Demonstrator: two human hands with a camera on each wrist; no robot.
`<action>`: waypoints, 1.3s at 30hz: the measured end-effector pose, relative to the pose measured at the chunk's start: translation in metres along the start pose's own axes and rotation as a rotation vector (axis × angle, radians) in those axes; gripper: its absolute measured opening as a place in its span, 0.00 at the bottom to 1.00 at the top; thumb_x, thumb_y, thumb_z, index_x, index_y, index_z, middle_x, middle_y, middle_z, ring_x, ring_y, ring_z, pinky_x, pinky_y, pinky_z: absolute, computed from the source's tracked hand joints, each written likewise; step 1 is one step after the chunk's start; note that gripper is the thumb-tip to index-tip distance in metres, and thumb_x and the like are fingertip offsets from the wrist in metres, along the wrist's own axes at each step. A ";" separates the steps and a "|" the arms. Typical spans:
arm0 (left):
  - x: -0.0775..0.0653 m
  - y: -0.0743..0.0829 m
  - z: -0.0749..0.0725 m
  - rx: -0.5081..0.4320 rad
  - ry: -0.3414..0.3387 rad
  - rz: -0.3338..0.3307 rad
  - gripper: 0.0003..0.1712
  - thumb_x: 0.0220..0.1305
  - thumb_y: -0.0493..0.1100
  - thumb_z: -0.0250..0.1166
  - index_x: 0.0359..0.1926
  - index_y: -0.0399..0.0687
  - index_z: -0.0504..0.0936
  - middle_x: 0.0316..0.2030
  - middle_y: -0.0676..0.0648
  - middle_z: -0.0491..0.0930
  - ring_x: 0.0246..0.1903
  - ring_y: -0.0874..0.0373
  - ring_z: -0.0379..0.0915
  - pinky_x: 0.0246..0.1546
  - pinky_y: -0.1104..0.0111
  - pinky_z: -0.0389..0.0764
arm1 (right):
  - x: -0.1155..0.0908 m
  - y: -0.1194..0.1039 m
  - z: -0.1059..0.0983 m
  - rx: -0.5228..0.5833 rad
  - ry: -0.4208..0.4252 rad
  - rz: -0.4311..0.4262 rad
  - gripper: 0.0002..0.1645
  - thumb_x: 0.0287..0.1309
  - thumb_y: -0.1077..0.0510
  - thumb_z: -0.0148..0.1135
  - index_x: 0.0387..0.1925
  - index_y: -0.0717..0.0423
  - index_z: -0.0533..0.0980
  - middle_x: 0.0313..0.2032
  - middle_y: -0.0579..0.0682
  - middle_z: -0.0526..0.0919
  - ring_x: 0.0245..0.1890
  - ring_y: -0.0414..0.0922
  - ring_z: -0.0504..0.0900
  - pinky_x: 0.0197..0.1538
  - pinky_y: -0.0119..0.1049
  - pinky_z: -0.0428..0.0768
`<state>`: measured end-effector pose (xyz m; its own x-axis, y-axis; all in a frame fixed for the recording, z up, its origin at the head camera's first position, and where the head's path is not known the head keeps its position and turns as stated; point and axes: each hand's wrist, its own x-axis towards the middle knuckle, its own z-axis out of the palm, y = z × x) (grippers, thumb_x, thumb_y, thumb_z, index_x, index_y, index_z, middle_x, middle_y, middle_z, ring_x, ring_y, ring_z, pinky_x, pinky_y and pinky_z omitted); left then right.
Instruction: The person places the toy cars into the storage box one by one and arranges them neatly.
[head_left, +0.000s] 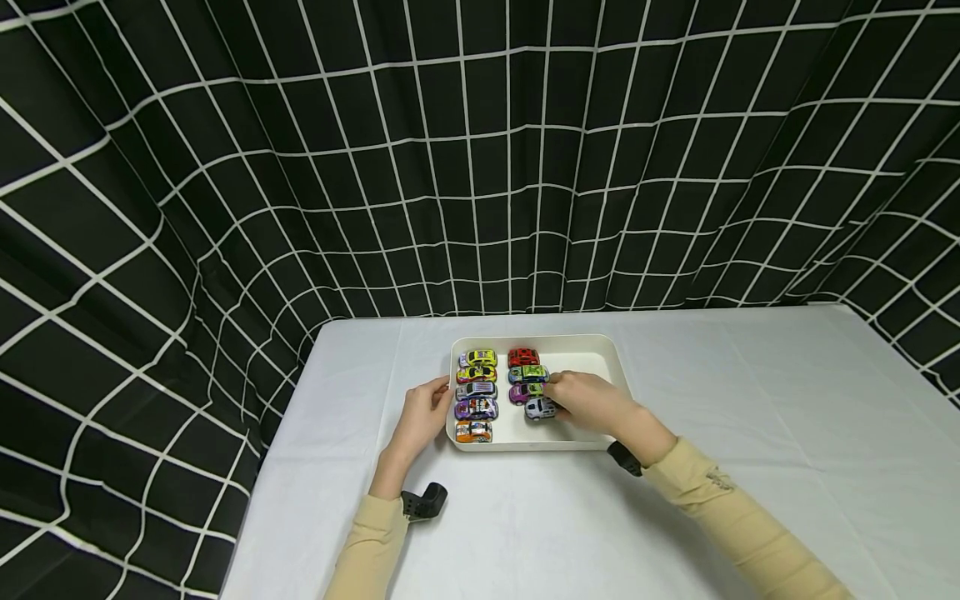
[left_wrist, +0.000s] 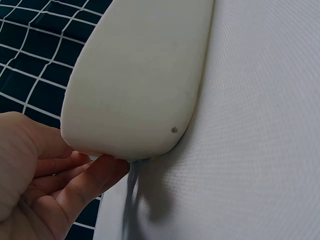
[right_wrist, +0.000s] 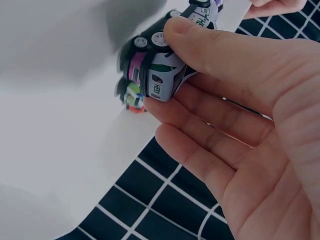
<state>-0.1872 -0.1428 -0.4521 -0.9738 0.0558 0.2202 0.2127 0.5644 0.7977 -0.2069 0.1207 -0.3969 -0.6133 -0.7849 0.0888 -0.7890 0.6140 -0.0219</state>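
Observation:
A pale grey toy car with dark windows is pinched between the thumb and fingers of my right hand. In the right wrist view the thumb lies along the side of this car, by its wheels. Just beyond it is a magenta and green toy car, with a green one and a red one farther back in the same column. My left hand holds the left end of the cream tray; its fingers lie against the end wall.
Along the tray's left side runs a column of several toy cars, from a yellow one at the back to an orange and white one at the front. A white cloth covers the table; a black gridded curtain hangs behind.

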 end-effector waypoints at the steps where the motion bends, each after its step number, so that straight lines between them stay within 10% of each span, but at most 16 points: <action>1: 0.000 0.000 0.000 0.000 0.000 -0.002 0.18 0.64 0.33 0.56 0.52 0.24 0.74 0.39 0.33 0.80 0.37 0.47 0.80 0.39 0.63 0.81 | 0.001 -0.001 0.000 0.004 -0.004 0.001 0.11 0.40 0.65 0.72 0.28 0.61 0.78 0.28 0.51 0.78 0.29 0.45 0.78 0.34 0.37 0.79; 39: 0.001 -0.002 0.000 0.004 -0.002 0.000 0.17 0.64 0.33 0.56 0.51 0.25 0.74 0.39 0.33 0.81 0.38 0.47 0.80 0.40 0.62 0.81 | 0.016 -0.011 0.015 0.048 -0.075 0.036 0.11 0.41 0.61 0.73 0.29 0.61 0.79 0.26 0.48 0.75 0.25 0.42 0.75 0.33 0.36 0.79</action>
<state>-0.1882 -0.1435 -0.4535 -0.9739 0.0572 0.2195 0.2126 0.5678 0.7953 -0.2083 0.1005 -0.4103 -0.6407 -0.7677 0.0122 -0.7663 0.6385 -0.0718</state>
